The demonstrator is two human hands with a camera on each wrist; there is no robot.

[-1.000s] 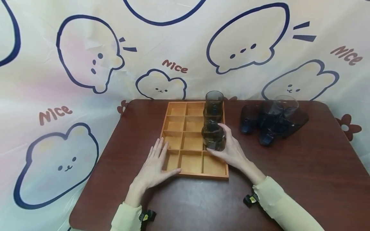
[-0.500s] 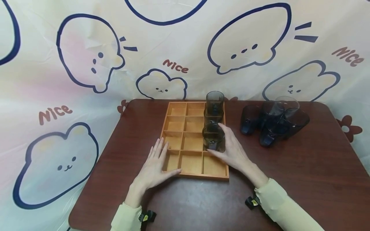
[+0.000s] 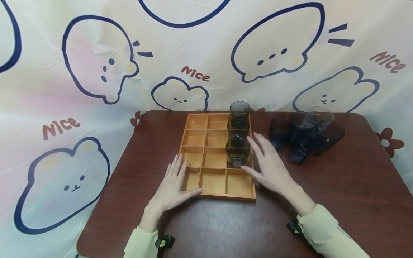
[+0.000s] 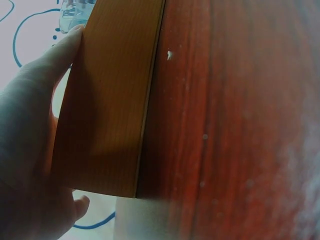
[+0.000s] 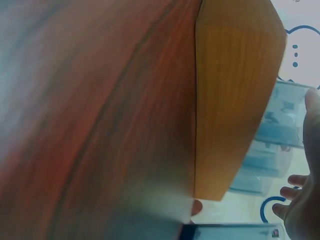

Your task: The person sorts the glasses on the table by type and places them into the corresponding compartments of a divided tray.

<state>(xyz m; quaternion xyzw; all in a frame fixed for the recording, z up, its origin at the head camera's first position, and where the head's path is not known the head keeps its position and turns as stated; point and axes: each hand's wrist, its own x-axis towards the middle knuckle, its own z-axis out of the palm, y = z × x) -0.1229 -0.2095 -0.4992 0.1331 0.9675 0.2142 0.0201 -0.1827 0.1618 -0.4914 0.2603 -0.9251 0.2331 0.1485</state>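
A wooden tray [image 3: 219, 196] divided into small compartments lies on the table. Three dark drinking glasses stand in its right column; the front one [image 3: 237, 154] is in the third compartment from the back. Beside this glass my right hand [image 3: 274, 170] is spread, fingers extended and holding nothing. The right wrist view shows the glass [image 5: 285, 115] rising above the tray's side wall [image 5: 230, 100]. My left hand [image 3: 171, 188] rests on the tray's front left corner with straight fingers. In the left wrist view its thumb lies along the top of the wooden wall [image 4: 110, 100].
Several more dark glasses [image 3: 298, 156] stand bunched together to the right of the tray, near the table's back edge. The dark brown table [image 3: 355, 186] extends to the right and toward the front. A patterned curtain [image 3: 213, 46] hangs behind the table.
My right hand has let go of the front glass, spread its fingers and moved a little to the right. The glass stays in its compartment; my left hand has not moved.
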